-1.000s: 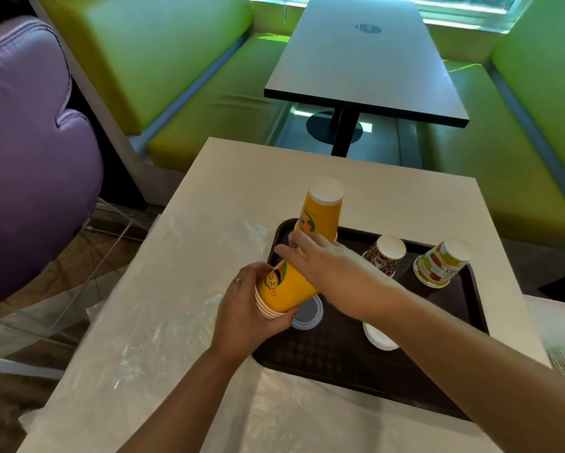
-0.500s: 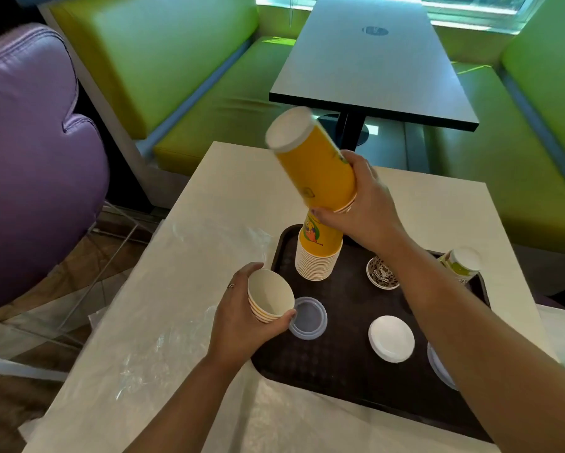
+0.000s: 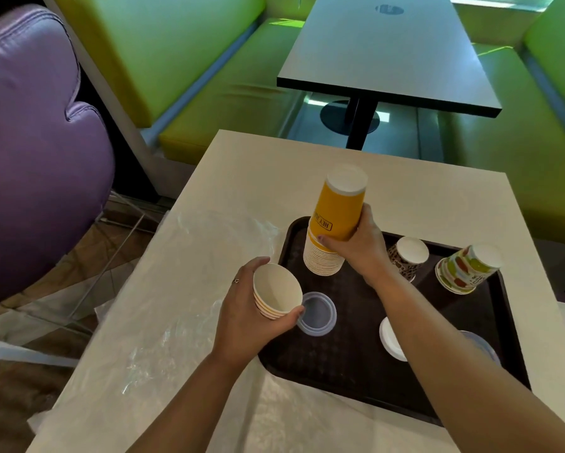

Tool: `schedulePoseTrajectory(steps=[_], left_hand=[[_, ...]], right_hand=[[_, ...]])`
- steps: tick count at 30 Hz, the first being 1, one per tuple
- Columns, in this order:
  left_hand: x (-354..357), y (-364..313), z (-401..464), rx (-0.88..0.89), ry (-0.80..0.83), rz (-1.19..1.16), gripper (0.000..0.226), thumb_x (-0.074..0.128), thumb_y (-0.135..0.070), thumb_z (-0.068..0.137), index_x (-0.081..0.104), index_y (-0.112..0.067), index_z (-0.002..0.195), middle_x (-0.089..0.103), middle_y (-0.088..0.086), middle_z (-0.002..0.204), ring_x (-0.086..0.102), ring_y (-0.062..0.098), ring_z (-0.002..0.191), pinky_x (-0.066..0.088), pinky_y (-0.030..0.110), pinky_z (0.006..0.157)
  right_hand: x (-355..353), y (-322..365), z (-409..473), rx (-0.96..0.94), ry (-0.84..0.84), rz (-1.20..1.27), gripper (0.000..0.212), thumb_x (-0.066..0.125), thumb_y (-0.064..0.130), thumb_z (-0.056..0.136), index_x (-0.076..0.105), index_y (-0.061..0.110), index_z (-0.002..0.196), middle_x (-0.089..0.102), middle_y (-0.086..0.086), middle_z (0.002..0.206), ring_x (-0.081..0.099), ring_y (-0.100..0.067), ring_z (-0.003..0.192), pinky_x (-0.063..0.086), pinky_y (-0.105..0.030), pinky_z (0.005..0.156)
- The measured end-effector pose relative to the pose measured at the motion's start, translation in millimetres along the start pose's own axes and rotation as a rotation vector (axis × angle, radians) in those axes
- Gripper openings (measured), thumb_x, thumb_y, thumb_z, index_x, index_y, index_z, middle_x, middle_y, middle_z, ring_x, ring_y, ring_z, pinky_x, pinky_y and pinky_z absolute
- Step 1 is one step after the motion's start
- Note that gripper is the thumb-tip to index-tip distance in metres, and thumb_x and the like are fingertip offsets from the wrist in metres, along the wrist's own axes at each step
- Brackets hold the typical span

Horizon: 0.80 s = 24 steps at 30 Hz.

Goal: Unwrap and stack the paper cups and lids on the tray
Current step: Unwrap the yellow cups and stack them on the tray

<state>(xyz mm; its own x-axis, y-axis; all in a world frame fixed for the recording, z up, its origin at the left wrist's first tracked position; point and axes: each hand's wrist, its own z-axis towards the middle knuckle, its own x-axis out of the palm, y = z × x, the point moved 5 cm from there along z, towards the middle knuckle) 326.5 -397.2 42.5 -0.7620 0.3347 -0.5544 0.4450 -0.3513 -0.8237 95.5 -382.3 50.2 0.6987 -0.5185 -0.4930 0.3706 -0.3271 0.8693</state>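
A dark brown tray (image 3: 349,361) lies on the cream table. At its far left corner a stack of upside-down yellow cups (image 3: 335,220) stands, and my right hand (image 3: 361,246) grips its upper part. My left hand (image 3: 245,308) holds a few nested yellow-striped cups (image 3: 276,292) over the tray's left edge, their mouth facing me. On the tray lie a clear lid (image 3: 317,313) and a white lid (image 3: 390,343), partly hidden by my right arm. A brown patterned cup stack (image 3: 408,258) and a green-and-red patterned cup stack (image 3: 465,268) stand upside down at the tray's back.
Crumpled clear plastic wrap (image 3: 183,302) covers the table left of the tray. Another clear lid (image 3: 483,346) peeks out by my right arm. A purple chair (image 3: 36,152) stands at left; green benches (image 3: 215,70) and a dark table (image 3: 388,53) lie beyond.
My right hand brought the upper yellow cups down from a tilted, raised position onto the stack on the tray. My left hand kept the few nested cups in about the same place.
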Motion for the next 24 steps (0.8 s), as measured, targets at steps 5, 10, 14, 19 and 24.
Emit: schedulePoseTrajectory(steps=[5,10,14,19,24], left_hand=[[1,1,0,-0.003,0.006,0.008,0.091,0.088,-0.04,0.055,0.042,-0.025,0.132,0.047,-0.015,0.126,0.044,0.002,0.111,0.033,0.001,0.085],[0,1,0,-0.002,0.003,0.006,0.092,0.089,-0.039,0.055,0.042,-0.024,0.132,0.05,-0.007,0.131,0.045,0.004,0.112,0.034,0.004,0.085],[-1,2,-1,-0.012,-0.003,-0.017,0.095,0.088,-0.041,0.053,0.041,-0.024,0.133,0.048,-0.012,0.128,0.044,0.002,0.113,0.033,0.003,0.086],[-3,4,-4,-0.006,-0.031,-0.061,0.093,0.086,-0.047,0.053,0.044,-0.021,0.132,0.048,-0.017,0.122,0.048,-0.001,0.111,0.035,-0.002,0.084],[-4,2,-7,0.038,-0.06,-0.04,0.077,0.064,-0.058,0.06,0.042,-0.026,0.126,0.051,-0.013,0.119,0.052,0.001,0.105,0.037,-0.002,0.082]], right_hand=[[5,-7,-1,-0.008,-0.046,-0.082,0.085,0.084,0.027,0.067,0.035,0.013,0.135,0.053,-0.008,0.129,0.052,-0.025,0.116,0.043,-0.033,0.09],[2,-5,-6,0.007,-0.1,-0.077,0.09,0.086,0.03,0.064,0.033,0.016,0.136,0.046,-0.007,0.134,0.048,-0.023,0.122,0.043,-0.04,0.099],[-14,27,-57,-0.361,-0.469,-0.041,0.07,0.075,0.042,0.072,0.045,0.01,0.126,0.042,-0.005,0.125,0.039,-0.01,0.121,0.037,-0.028,0.102],[41,51,-95,-0.407,0.234,-0.044,0.065,0.073,0.041,0.075,0.044,0.024,0.13,0.037,0.01,0.134,0.035,0.002,0.124,0.033,-0.014,0.101],[69,39,-100,-0.245,0.498,-0.162,0.085,0.073,0.046,0.076,0.024,0.033,0.145,0.032,0.01,0.147,0.035,-0.007,0.131,0.031,-0.016,0.098]])
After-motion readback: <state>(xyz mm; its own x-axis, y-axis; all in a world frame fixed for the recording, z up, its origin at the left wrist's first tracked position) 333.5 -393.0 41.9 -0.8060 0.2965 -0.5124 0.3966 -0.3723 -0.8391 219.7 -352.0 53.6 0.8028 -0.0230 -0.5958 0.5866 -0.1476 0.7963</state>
